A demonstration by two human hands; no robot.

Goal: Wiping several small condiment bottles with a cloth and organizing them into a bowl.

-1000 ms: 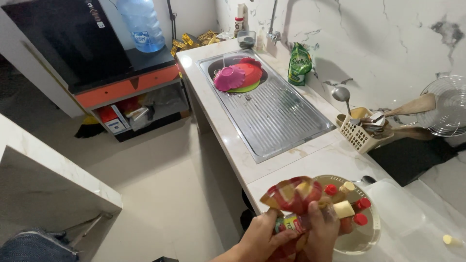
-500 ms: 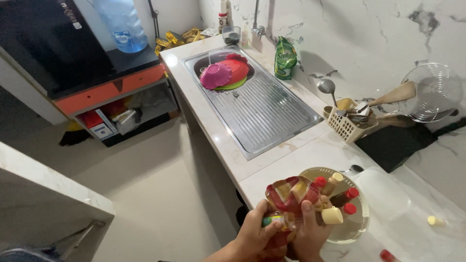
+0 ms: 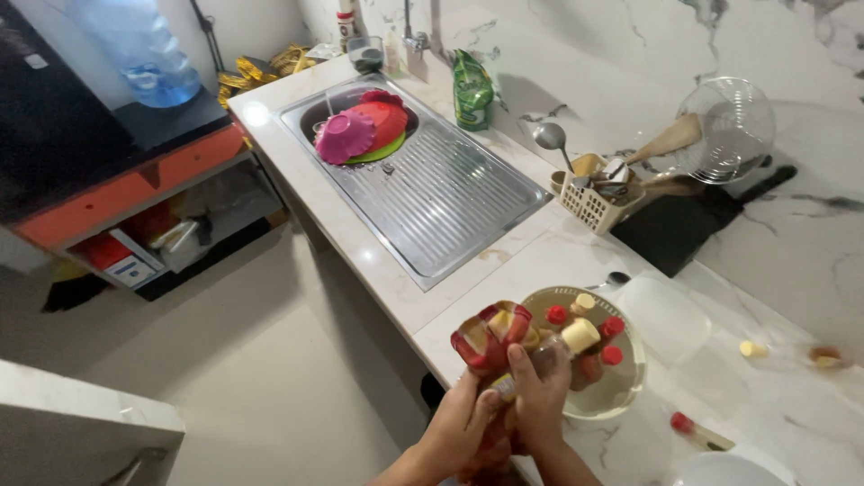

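While both hands (image 3: 504, 414) grip, bottles (image 3: 531, 346) jut above fingers (image 3: 526, 373).

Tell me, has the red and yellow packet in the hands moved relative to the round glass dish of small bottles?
No. The red and yellow packet still sits at the left rim of the round glass dish; only the camera shifted.

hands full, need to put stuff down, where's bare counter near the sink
Bare: the ribbed drainboard right of the sink bowl, and the counter strip between it and the glass plate. Crowded: the sink bowl with coloured bowls, the utensil basket, and around both hands.
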